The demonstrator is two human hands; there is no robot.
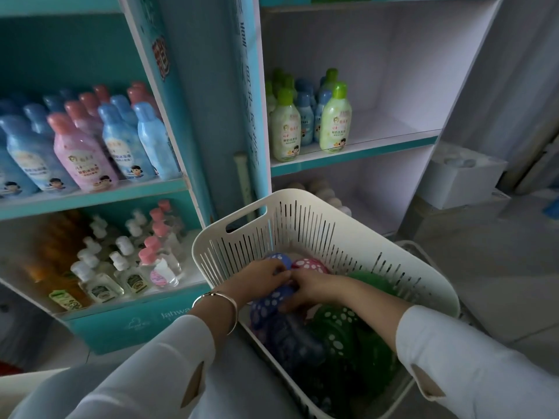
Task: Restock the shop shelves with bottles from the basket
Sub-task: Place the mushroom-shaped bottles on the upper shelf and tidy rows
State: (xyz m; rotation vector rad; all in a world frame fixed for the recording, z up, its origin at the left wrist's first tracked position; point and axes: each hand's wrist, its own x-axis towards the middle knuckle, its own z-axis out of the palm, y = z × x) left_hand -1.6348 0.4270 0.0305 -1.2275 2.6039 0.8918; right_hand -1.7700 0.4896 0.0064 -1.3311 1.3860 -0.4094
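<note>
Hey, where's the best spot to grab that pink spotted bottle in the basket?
Probably by its domed pink cap, straight down from above: only the cap shows, its body is hidden, and the basket walls block the sides. Left hand and right hand both hold the blue bottle.

Matt white slotted plastic basket (317,225); glossy plastic bottles (335,122); shiny metal bangle (231,303).

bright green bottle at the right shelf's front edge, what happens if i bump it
Bright green bottle stands tall on a narrow base at the shelf lip, so it probably tips easily and might fall. Its smooth plastic looks rigid, likely slippery rather than fragile.
</note>
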